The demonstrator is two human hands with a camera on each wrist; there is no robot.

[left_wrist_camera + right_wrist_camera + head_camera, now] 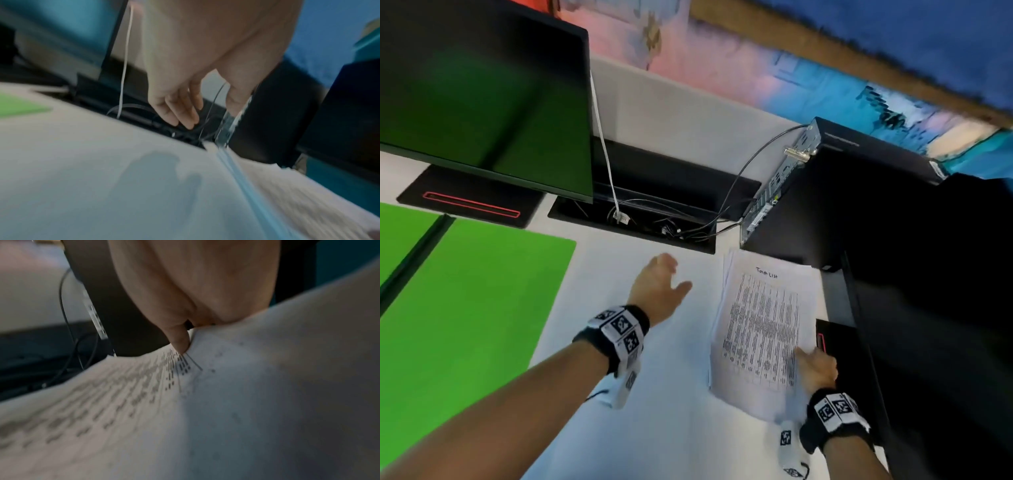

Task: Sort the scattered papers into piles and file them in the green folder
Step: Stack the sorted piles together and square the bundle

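The green folder point(476, 308) lies open on the white desk at the left; a corner of the folder point(20, 107) shows in the left wrist view. A stack of printed papers point(760, 329) headed "Task List" lies at the right. My right hand point(815, 366) pinches its near right edge. In the right wrist view the thumb point(179, 340) presses on the top sheet point(144, 402), which bends upward, and the other fingers are hidden beneath. My left hand point(661, 287) hovers open over bare desk, left of the stack. The left wrist view shows that hand point(185, 113) with fingers relaxed, holding nothing.
A black monitor point(482, 96) stands at the back left on a flat base point(472, 202). Behind the hands is an open cable tray point(640, 219) with a white cable point(602, 137) hanging into it. A black computer case point(825, 192) stands right behind the papers.
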